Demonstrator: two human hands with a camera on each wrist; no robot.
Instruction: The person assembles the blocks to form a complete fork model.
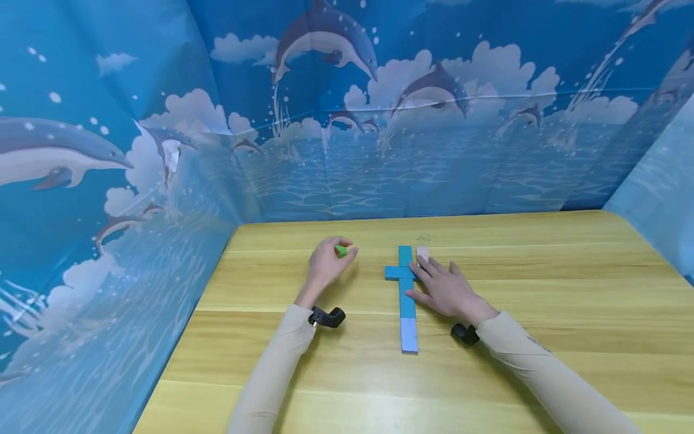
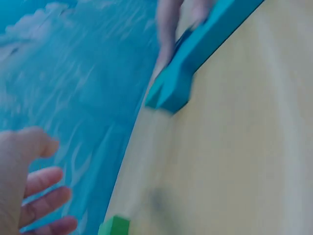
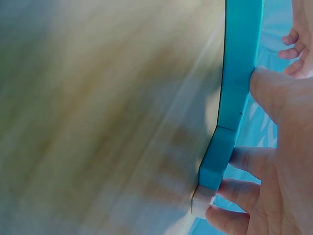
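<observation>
Flat blue blocks form a cross, with an upright teal block (image 1: 406, 298) below a teal crosspiece (image 1: 397, 273) and another teal block (image 1: 405, 255) above it. A periwinkle block (image 1: 409, 336) continues the upright at the near end. A pale pink block (image 1: 423, 252) stands beside the top. My right hand (image 1: 447, 290) lies across the right side, fingers extended; its thumb and fingertips touch the blocks' sides in the right wrist view. My left hand (image 1: 327, 262) hovers with parted fingers near a small green block (image 2: 115, 226), which appears apart from the fingers in the left wrist view.
The blocks lie on a wood-grain table (image 1: 515, 361). A blue dolphin-print cloth (image 1: 347, 175) rises behind its far edge and at both sides. Black straps with small cameras (image 1: 328, 317) sit on both wrists.
</observation>
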